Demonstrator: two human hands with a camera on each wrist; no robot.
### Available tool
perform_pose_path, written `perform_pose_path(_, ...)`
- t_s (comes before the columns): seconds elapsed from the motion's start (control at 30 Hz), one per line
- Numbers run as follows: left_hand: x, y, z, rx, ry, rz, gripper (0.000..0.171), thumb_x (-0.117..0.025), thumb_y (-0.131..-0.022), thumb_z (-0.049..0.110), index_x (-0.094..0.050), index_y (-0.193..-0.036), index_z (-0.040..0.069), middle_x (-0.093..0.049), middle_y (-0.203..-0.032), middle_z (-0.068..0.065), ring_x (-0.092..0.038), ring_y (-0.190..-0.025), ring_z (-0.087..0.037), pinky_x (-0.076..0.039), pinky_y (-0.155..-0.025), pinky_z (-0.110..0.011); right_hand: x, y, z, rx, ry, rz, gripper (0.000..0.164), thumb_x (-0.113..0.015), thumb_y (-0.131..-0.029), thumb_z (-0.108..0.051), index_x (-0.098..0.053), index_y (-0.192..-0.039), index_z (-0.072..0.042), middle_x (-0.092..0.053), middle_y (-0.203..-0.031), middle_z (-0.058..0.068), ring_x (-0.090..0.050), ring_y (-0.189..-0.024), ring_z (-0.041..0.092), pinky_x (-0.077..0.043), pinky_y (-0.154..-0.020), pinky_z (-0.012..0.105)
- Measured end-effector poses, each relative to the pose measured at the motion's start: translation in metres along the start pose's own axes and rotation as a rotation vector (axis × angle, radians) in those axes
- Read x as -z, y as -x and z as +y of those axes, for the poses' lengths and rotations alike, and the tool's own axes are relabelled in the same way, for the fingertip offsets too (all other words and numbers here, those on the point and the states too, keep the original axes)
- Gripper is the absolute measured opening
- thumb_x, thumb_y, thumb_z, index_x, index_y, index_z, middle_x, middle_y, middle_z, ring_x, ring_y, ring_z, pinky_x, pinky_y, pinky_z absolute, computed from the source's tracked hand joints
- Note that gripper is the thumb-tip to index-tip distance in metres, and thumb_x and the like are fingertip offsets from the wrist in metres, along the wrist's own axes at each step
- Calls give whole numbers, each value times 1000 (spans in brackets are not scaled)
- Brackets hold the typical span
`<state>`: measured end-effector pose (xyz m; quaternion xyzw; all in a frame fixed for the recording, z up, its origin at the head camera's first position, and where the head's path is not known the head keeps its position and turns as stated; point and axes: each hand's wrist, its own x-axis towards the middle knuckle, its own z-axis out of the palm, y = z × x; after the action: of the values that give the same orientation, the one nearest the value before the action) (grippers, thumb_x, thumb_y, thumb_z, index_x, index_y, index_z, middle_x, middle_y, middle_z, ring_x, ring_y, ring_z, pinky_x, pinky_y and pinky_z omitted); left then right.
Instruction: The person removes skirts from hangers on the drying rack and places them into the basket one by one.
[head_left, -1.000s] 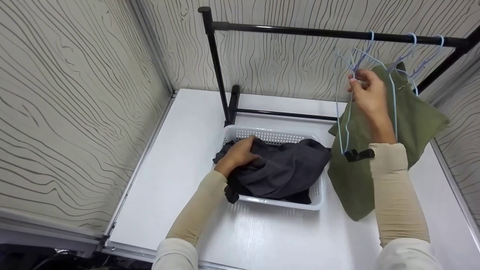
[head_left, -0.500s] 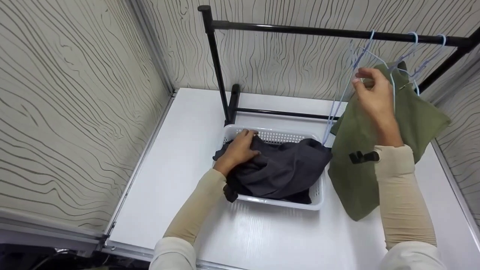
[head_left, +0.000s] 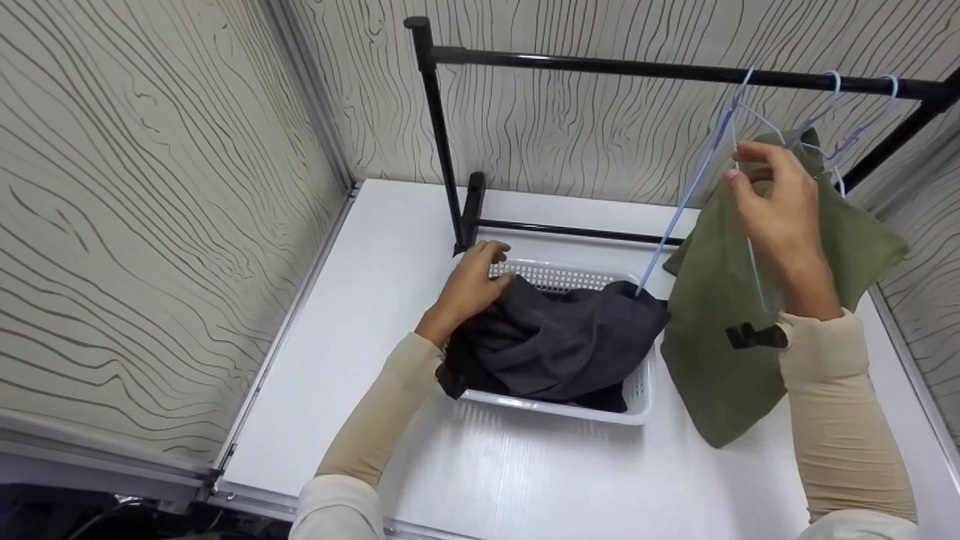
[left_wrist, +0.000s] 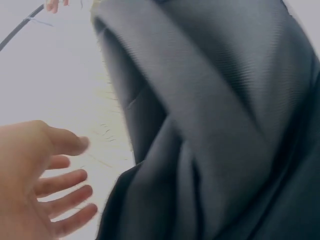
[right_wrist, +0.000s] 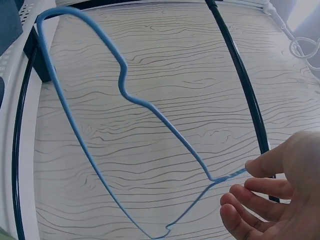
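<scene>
A dark grey garment (head_left: 562,337) lies bunched in a white basket (head_left: 555,409). My left hand (head_left: 471,281) hovers at the garment's back left edge, fingers loosely spread; the left wrist view shows its fingers apart from the dark cloth (left_wrist: 200,100). A blue wire hanger (head_left: 688,187) hangs by its hook from the black rod, seen nearly edge-on. Just right of it is my right hand (head_left: 780,202), thumb and fingers parted. In the right wrist view the thumb overlaps the twisted neck of the hanger (right_wrist: 170,127); contact is unclear. Behind that hand hangs a green garment (head_left: 720,330).
The black garment rack's top rod (head_left: 600,65) crosses above the basket, and its left post (head_left: 441,142) stands behind the basket's left corner. Two more hanger hooks sit on the rod at right. Patterned panels (head_left: 165,225) enclose the white tabletop (head_left: 322,360).
My right hand has let go of the hanger's neck and moved right and slightly down. The hanger has turned edge-on. My left hand has lifted off the dark garment toward the basket's back left.
</scene>
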<state>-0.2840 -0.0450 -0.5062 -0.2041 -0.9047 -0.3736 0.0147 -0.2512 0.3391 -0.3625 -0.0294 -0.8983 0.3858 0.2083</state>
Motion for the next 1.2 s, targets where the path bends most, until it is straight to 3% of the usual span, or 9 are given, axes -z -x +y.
perform_pose_path(0.2, 23, -6, -1, -9, 34, 160, 45, -70, -104, 17, -58, -145, 3, -66, -132, -15, -61, -124, -31, -51, -107, -46, 15, 6, 3, 75, 7, 93, 36, -62, -108, -19, -65, -142, -7, -65, -135, 10, -51, -100, -14, -41, -82, 9)
perform_pose_path(0.5, 50, -13, -4, -64, 61, 344, 47, -70, -103, 13, -56, -146, 0, -65, -127, -15, -62, -121, -30, -51, -104, -44, 32, 13, 17, 56, 29, 117, 35, -62, -108, -21, -68, -140, -8, -61, -124, -16, -51, -98, -17, -41, -82, 8)
perform_pose_path(0.77, 72, -21, -5, -66, 50, 424, 46, -69, -104, 15, -55, -145, 0, -64, -127, -14, -63, -123, -28, -56, -96, -40, 45, 18, 27, 9, 36, 136, 34, -61, -108, -20, -68, -139, -6, -50, -113, -32, -49, -101, -16, -41, -84, 9)
perform_pose_path(1.03, 91, -34, -6, -51, 93, 459, 49, -68, -104, 12, -51, -148, -4, -62, -130, -18, -62, -124, -31, -56, -97, -46, 51, 16, 37, 23, 41, 237, 31, -63, -105, -11, -72, -133, -2, -47, -105, -35, -48, -97, -16, -40, -82, 9)
perform_pose_path(1.2, 99, -43, -5, -19, 118, 457, 52, -66, -106, 13, -46, -152, -1, -59, -135, -20, -62, -126, -31, -56, -100, -45, 51, 16, 43, 5, 94, 295, 30, -60, -105, -8, -73, -131, -1, -41, -102, -35, -39, -100, -18, -38, -82, 9)
